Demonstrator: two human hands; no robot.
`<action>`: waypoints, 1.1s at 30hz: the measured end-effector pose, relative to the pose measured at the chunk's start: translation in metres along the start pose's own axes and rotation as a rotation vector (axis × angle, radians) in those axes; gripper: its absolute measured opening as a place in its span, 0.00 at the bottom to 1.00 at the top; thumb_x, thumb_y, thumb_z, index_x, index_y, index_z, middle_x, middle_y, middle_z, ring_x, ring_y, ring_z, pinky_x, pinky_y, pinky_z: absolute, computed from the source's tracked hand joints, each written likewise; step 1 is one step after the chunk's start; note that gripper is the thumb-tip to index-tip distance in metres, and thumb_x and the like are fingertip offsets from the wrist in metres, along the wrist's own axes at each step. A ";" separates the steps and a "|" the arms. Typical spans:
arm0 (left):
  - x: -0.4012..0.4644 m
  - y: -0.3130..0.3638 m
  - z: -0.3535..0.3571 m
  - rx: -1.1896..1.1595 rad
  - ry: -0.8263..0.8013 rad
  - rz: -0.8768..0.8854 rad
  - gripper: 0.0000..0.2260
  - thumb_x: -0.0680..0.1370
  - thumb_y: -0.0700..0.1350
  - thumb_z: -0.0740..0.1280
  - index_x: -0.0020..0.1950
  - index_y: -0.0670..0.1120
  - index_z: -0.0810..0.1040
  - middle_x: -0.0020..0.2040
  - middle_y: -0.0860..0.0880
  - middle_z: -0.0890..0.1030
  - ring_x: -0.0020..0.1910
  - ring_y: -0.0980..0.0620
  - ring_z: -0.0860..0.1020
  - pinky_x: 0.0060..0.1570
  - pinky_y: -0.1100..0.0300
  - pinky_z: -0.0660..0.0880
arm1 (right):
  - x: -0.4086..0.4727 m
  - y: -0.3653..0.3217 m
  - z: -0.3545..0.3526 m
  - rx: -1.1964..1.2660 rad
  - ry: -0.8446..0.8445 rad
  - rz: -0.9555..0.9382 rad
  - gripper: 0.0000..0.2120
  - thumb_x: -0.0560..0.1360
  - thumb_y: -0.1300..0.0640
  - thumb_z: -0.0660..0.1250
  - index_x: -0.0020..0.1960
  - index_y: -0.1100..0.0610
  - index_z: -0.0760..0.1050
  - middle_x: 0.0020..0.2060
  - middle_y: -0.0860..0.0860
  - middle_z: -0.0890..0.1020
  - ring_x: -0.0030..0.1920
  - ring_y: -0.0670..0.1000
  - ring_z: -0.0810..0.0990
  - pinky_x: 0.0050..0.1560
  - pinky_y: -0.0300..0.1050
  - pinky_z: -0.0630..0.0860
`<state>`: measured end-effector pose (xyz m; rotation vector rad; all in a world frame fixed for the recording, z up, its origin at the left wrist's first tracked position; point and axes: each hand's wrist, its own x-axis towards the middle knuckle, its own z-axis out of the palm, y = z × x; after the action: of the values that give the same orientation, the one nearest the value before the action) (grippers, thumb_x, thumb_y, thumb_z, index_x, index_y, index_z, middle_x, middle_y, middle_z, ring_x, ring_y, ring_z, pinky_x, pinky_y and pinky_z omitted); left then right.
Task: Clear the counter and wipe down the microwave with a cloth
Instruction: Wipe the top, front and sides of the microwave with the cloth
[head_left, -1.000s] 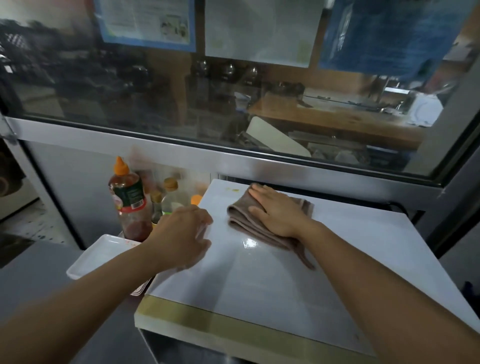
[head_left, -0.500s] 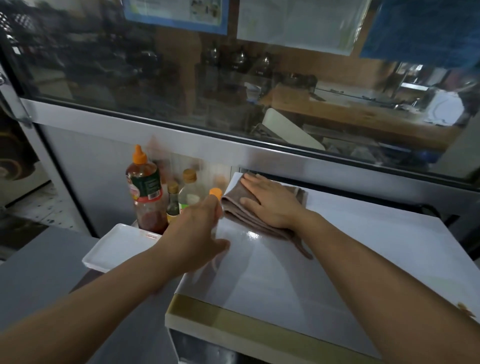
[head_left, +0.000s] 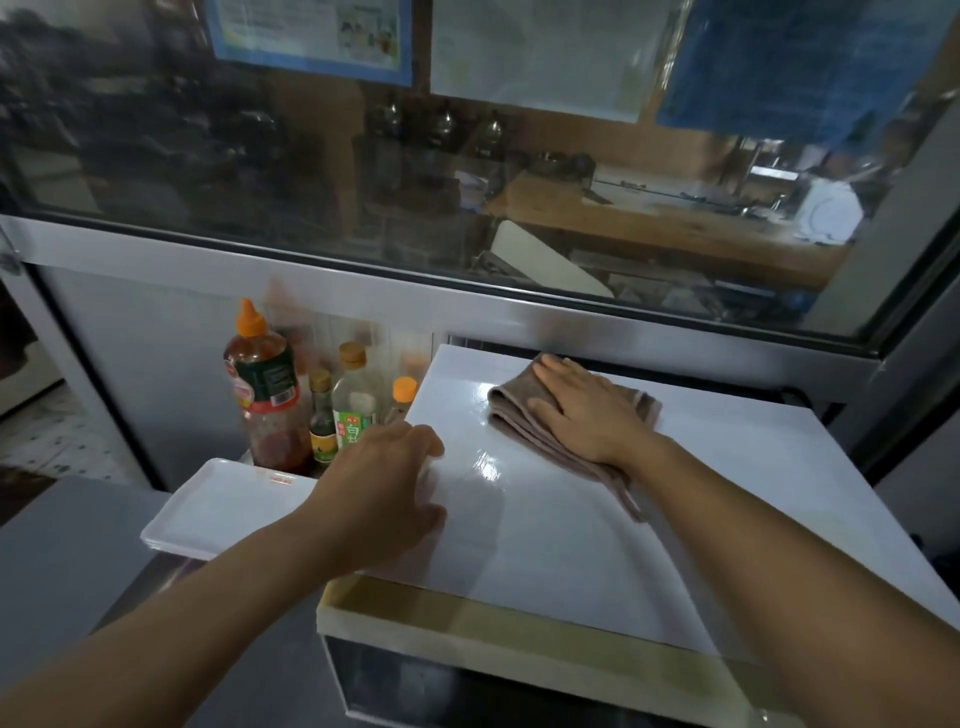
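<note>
Fingers of the right hand are laid out flat and straight on top of the brown cloth, pressing it down onto the white top of the microwave, up near the back edge and a bit right of the middle. The cloth is folded over in a few layers and a tail of it trails out under the wrist toward the front. The left hand sits at the microwave's left edge with its fingers loosely bent, tips touching the top and the thumb out to the side, not holding anything as far as I can see. There's a shiny wet-looking patch on the top between the two hands. The front lip of the microwave has a tan strip along it, with the dark door just below. Down on the grey table to the left there's a white rectangular tray right beside the microwave, and behind it a cluster of bottles: a big sauce bottle with an orange nozzle, a small dark bottle, a clear vinegar-type bottle with a green label, and a small one with an orange cap tucked against the microwave's side. Behind everything runs a big glass window with papers stuck on it.
</note>
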<state>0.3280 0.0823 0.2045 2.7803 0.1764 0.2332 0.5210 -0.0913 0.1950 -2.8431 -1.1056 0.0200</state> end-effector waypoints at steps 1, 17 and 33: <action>-0.001 0.000 0.000 -0.002 0.005 -0.013 0.25 0.70 0.53 0.72 0.65 0.54 0.70 0.63 0.54 0.74 0.60 0.52 0.72 0.59 0.57 0.72 | -0.002 -0.006 0.002 -0.005 0.001 -0.020 0.29 0.80 0.42 0.49 0.78 0.52 0.49 0.77 0.47 0.50 0.77 0.47 0.48 0.75 0.49 0.48; -0.045 0.005 -0.001 -0.107 0.065 -0.104 0.18 0.71 0.39 0.70 0.60 0.46 0.73 0.54 0.47 0.79 0.51 0.48 0.76 0.48 0.59 0.73 | -0.098 -0.026 0.008 0.006 -0.008 0.024 0.31 0.79 0.39 0.47 0.77 0.50 0.48 0.77 0.45 0.48 0.77 0.48 0.47 0.75 0.51 0.47; -0.055 0.073 0.020 -0.064 -0.095 0.155 0.23 0.74 0.51 0.69 0.68 0.53 0.69 0.68 0.54 0.71 0.66 0.51 0.68 0.66 0.54 0.66 | -0.220 0.015 0.010 0.017 0.010 0.059 0.27 0.78 0.38 0.41 0.76 0.41 0.42 0.74 0.36 0.42 0.76 0.41 0.42 0.76 0.47 0.43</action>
<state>0.2843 -0.0007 0.2038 2.7361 -0.0688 0.1412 0.3684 -0.2499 0.1791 -2.8569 -1.0145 0.0195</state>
